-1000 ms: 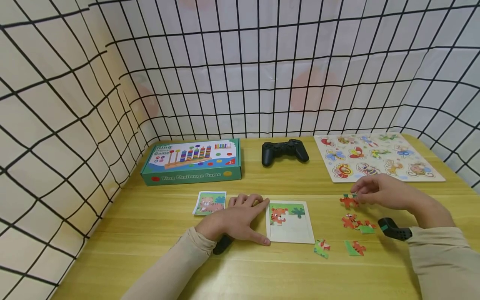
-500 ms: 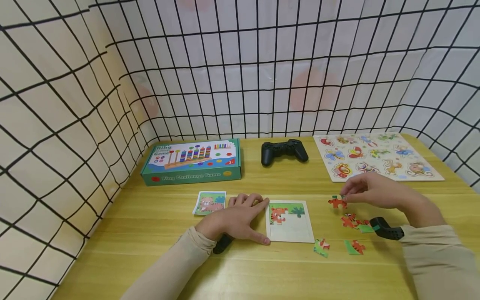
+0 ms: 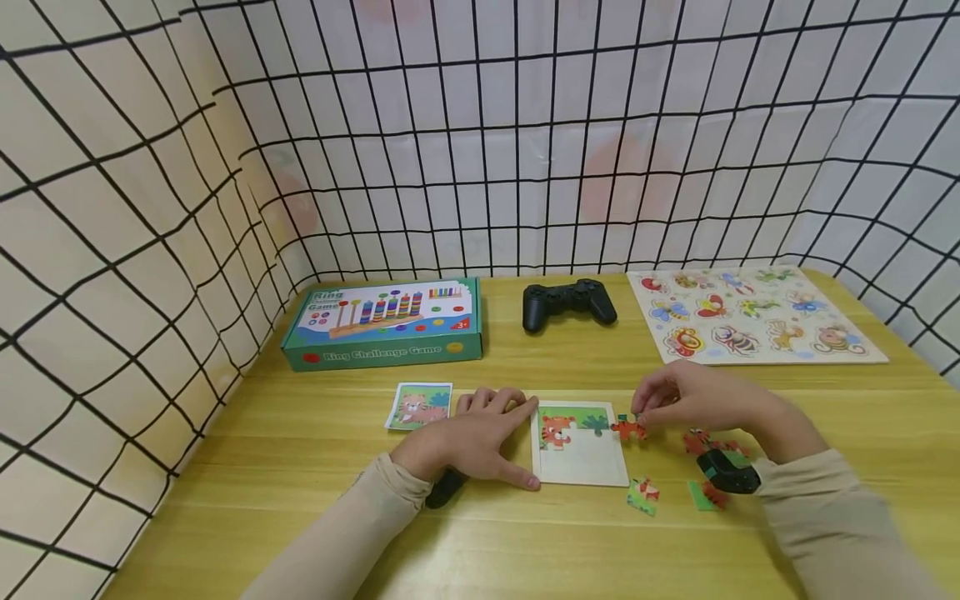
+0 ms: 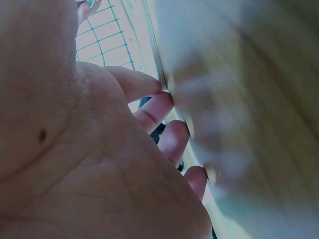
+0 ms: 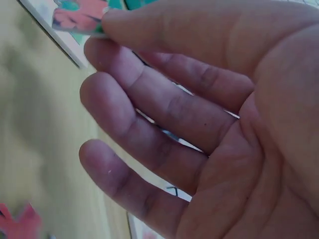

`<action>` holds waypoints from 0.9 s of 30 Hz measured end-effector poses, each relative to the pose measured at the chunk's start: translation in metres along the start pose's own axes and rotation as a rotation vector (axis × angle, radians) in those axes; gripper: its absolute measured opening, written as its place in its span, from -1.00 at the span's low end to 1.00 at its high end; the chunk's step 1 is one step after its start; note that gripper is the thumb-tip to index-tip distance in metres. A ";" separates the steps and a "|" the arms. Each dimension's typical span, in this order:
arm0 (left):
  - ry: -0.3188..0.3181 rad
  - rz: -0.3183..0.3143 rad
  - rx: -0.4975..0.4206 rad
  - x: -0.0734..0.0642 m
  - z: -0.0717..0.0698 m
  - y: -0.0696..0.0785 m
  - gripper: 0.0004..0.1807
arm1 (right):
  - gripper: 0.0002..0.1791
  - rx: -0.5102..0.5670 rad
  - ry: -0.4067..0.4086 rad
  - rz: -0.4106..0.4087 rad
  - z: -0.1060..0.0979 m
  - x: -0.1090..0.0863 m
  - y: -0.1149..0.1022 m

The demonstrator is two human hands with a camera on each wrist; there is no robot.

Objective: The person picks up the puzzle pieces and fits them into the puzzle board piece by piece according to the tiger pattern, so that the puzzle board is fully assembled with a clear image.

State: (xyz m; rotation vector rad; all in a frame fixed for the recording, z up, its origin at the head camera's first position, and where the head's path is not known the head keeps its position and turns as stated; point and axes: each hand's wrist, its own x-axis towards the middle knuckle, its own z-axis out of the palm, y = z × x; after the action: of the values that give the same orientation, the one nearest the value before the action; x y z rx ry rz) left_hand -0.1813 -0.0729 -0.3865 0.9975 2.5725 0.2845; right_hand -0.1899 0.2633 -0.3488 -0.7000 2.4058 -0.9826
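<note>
left hand (image 3: 480, 437), right hand (image 3: 693, 402): both are bare | left sleeve (image 3: 337, 533), right sleeve (image 3: 832, 533): long, light tan, crinkly | left wrist camera (image 3: 446, 490): black | right wrist camera (image 3: 731, 473): black, small green mark

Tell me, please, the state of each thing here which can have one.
Puzzle tray, partly filled, lower part mostly bare.
Held puzzle piece, at the tray's right edge, not fitted.
Right hand, pinching that piece.
Left hand, fingers spread, at the tray's left edge.
Loose puzzle pieces, unplaced, some partly hidden.
Picture card, flat, face up.
Game box, closed.
Game controller, lying unheld; power unclear.
Insect board, lying flat.
</note>
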 end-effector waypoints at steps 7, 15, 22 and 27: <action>0.003 0.002 0.000 0.001 0.000 -0.001 0.21 | -0.90 -0.010 -0.020 -0.039 0.016 0.013 -0.006; 0.003 0.006 0.010 0.001 0.001 -0.001 0.21 | -0.92 -0.012 -0.020 -0.062 0.027 0.022 -0.009; 0.006 0.004 0.014 0.001 0.000 -0.001 0.21 | -0.94 -0.051 -0.008 -0.054 0.032 0.026 -0.011; 0.006 0.005 0.015 0.001 0.000 -0.001 0.20 | -0.93 -0.083 0.004 -0.036 0.033 0.026 -0.011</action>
State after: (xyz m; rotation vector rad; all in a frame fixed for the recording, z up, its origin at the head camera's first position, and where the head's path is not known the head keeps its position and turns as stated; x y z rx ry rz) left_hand -0.1822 -0.0732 -0.3871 1.0104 2.5816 0.2702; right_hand -0.1883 0.2240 -0.3670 -0.7738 2.4570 -0.9029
